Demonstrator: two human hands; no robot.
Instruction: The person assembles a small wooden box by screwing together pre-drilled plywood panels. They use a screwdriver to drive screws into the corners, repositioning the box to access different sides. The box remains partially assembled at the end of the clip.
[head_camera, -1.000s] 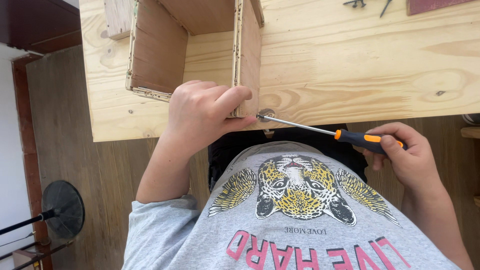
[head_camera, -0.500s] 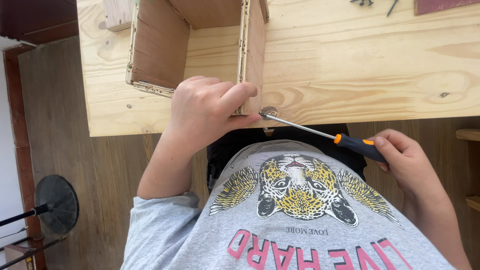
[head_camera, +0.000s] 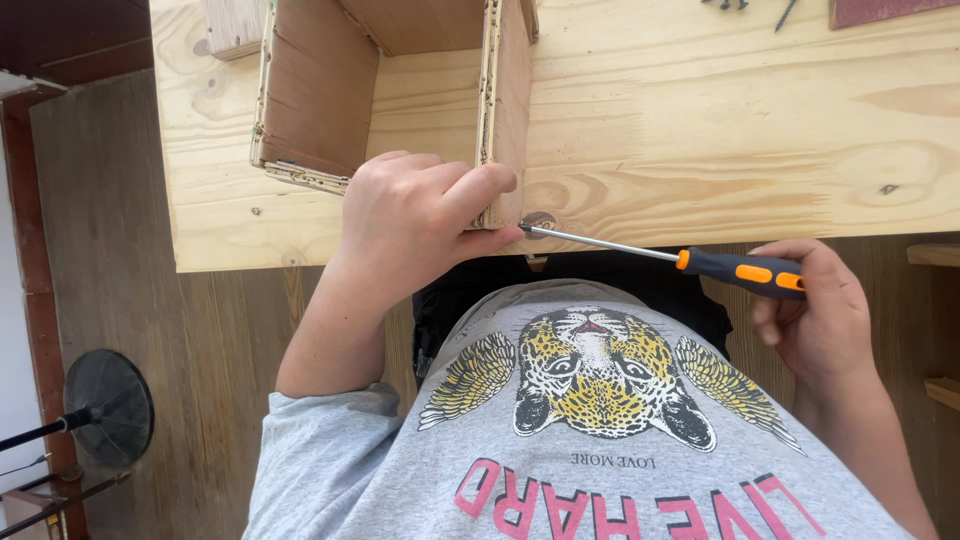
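The left hand (head_camera: 420, 215) grips the box (head_camera: 505, 120) at the workbench (head_camera: 700, 130) edge; the right hand (head_camera: 815, 315) clasps the screwdriver (head_camera: 665, 258) (a slipping tip could jab the thumb).

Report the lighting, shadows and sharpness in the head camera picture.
Head view: even daylight, no glare; the pale workbench is bright, the left hand throws only a soft shadow beside the wooden box. The screwdriver and right hand are sharp, without motion blur; the edges show slight wide-angle stretch.

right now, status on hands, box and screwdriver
Left hand grips wooden box corner. Right hand holds screwdriver, tip at box corner. Nothing blocking.
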